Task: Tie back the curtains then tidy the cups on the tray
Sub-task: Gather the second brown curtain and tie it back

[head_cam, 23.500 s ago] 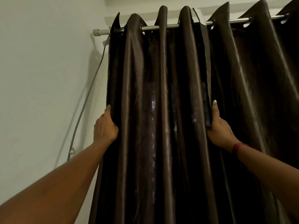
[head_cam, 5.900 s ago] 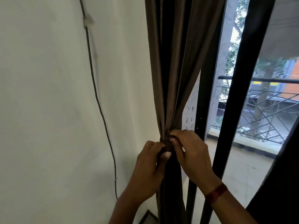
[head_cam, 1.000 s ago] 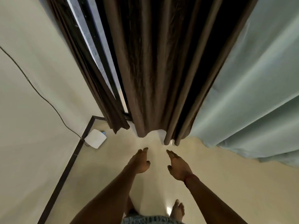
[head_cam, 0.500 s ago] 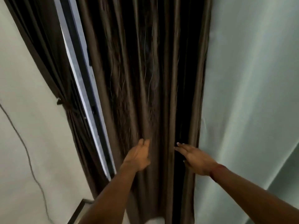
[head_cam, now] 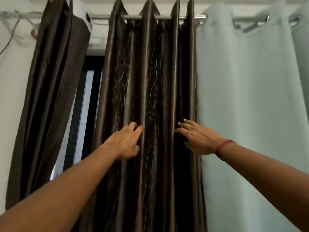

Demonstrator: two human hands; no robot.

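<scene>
A dark brown satin curtain (head_cam: 150, 72) hangs loose in folds from the metal rod (head_cam: 165, 17) in the middle of the head view. My left hand (head_cam: 124, 143) reaches to its middle folds, fingers loosely bent, fingertips at the cloth. My right hand (head_cam: 197, 139), with a red band at the wrist, stretches its fingers to the curtain's right edge. Neither hand grips the fabric. A second brown curtain (head_cam: 50, 97) hangs gathered at the left. No tray or cups are in view.
A pale blue curtain (head_cam: 250, 106) hangs to the right on the same rod. Between the two brown curtains a strip of dark window frame (head_cam: 90, 106) and glass shows. A white wall with a thin cable (head_cam: 10, 39) lies at the far left.
The view has tilted up from the floor to the curtain rod. Both hands have risen along the middle brown curtain and spread apart towards its folds.
</scene>
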